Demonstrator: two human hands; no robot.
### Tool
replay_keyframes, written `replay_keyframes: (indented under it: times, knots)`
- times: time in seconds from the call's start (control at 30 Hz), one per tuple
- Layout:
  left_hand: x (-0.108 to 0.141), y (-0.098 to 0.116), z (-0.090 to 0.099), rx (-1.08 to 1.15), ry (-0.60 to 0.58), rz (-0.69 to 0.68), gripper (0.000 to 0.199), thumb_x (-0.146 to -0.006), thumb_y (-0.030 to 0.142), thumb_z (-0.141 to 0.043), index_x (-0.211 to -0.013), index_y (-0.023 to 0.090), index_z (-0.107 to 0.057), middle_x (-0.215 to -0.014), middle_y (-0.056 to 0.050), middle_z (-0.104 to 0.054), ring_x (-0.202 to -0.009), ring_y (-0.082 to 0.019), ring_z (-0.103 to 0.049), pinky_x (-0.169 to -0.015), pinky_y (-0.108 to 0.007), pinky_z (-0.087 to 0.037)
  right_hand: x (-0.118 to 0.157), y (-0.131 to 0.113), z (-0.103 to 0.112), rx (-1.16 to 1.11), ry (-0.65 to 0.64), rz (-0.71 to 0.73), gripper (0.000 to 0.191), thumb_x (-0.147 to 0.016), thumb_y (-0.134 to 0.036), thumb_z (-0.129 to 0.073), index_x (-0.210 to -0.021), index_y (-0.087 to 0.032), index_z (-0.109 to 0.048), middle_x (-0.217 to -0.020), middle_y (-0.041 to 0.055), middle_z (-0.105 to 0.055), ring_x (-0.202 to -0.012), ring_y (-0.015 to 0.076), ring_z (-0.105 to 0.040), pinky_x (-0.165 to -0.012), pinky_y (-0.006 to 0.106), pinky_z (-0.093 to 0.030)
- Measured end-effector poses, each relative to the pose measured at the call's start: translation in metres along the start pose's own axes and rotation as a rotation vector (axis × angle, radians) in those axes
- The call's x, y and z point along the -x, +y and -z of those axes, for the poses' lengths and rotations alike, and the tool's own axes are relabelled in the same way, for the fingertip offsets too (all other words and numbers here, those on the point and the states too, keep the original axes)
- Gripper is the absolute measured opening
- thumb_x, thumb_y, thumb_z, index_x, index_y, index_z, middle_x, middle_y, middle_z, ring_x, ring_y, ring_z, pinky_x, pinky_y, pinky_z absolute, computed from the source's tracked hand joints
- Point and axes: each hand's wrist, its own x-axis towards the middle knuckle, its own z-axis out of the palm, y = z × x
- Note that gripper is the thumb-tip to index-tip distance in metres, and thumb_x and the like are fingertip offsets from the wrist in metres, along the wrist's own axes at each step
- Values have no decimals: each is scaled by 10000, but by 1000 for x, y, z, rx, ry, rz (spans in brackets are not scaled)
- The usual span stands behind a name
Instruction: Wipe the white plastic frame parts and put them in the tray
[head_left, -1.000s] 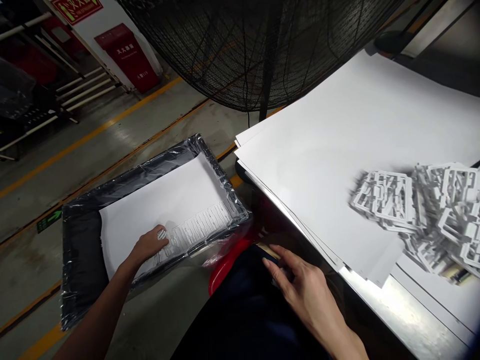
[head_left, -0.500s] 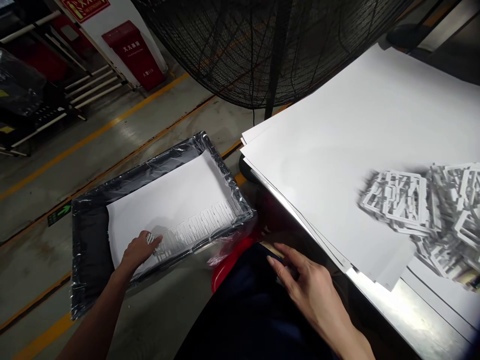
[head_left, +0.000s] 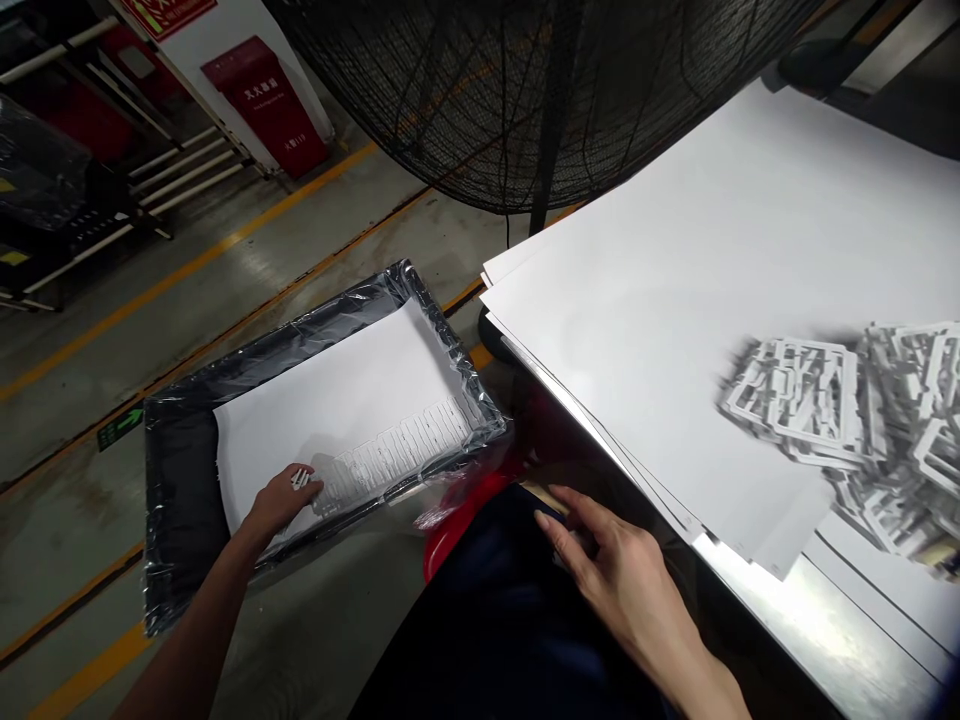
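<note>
Head view: left hand (head_left: pixel 279 498), fingers closed on a small white piece, is set at the end of the row of white parts (head_left: pixel 397 455) in the film-lined tray (head_left: pixel 180 470); right hand (head_left: pixel 611 575) rests open, empty, by the table edge (head_left: pixel 757 590); pieces are best laid flush, unoverlapped.

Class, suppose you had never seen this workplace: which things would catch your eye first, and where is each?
Big white sheets cover the table at right, with a heap of white cut-out frames near its right edge. Lower left, on the floor, a black-lined box holds white paper, where the left hand touches a row of small white pieces.
</note>
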Motion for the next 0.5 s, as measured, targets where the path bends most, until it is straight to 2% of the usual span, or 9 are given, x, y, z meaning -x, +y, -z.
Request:
replay_keyframes:
  times: [0.13,0.2,0.33,0.5]
  knots:
    - [0,-11,3,-68,82,104,782,-731,684,-351,-1185,59,-474,-1029,-249,-612,-931,-389,-585,-695,-422,-444,0,1,0,5,7,9,380,-879,-442,-500,-1129,-186,-626,-888,44,-721,-625,182,-664,-604,271,-543]
    - [-1,-18,1,-92,108,129,836,-728,702,-316,-1202,27,-456,-1077,-301,-577,-1001,-436,-546,-734,-455,-428,0,2,0,5,16,15,379,-877,-440,-505,-1126,-181,-628,-907,50,-720,-639,186,-667,-623,277,-545]
    - [-1,-31,-5,-93,97,110,725,-766,654,-290,-1157,82,-503,-1016,-249,-615,-976,-403,-570,-753,-428,-428,1,5,-1,-13,11,7,361,-879,-423,-509,-1125,-186,-625,-911,48,-717,-662,184,-672,-633,273,-541]
    - [-3,-43,-6,-69,100,81,619,-756,610,-354,-1119,140,-529,-923,-182,-640,-865,-354,-612,-694,-402,-447,1,6,-1,-26,-1,-7,356,-876,-419,-513,-1135,-197,-615,-933,41,-709,-690,179,-675,-636,267,-534]
